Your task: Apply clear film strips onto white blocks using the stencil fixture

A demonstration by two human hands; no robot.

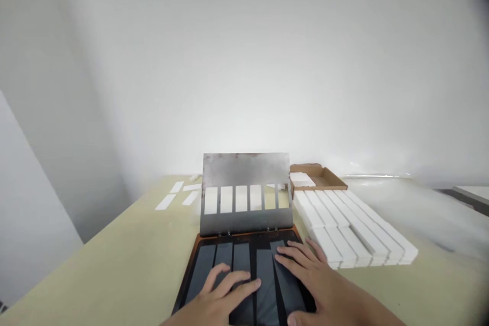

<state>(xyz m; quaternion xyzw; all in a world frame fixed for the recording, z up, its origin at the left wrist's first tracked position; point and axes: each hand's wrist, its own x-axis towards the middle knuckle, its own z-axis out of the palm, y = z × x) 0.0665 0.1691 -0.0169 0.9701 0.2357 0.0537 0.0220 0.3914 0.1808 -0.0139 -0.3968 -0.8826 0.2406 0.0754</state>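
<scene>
A hinged jig lies open before me, its dark base (263,240) holding several dark grey strips side by side. My left hand (225,293) is open, fingers spread over the middle strips (241,260); its fingertips rest on or just above them. Stretched out on the right side, my right hand (311,275) is open and touches the rightmost strip (284,270), which lies tilted against its neighbour (265,285). Behind the base the metal lid (246,170) stands raised, with a row of rectangular windows. Several windows look white; two on the right show the table through them.
Stacked white strips or blocks (351,224) stand right of the jig. Behind them sits a cardboard tray (328,178) with white pieces (301,179) inside. Loose white strips (166,201) lie at the left back of the yellowish table (114,265). Clear plastic film (412,214) covers the right back, near the wall.
</scene>
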